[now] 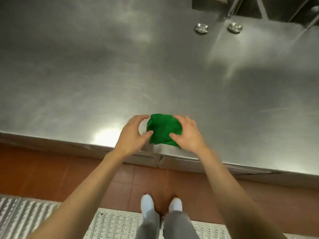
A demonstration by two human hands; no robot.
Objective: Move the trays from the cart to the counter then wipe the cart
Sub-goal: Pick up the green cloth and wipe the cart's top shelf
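Observation:
A crumpled green cloth point(163, 129) lies on the stainless steel counter point(120, 75), close to its front edge. My right hand point(187, 134) rests on the cloth's right side, with the fingers curled over it and the thumb pressing its lower part. My left hand point(133, 133) is at the cloth's left edge, fingers spread and curved, with the thumb tip touching the fabric. No trays and no cart are in view.
Two round metal tap knobs point(201, 28) point(234, 27) and a faucet base sit at the counter's far right. Below the counter edge are red floor tiles point(51, 171), a perforated metal floor grate point(25, 214), and my white shoes point(146, 205).

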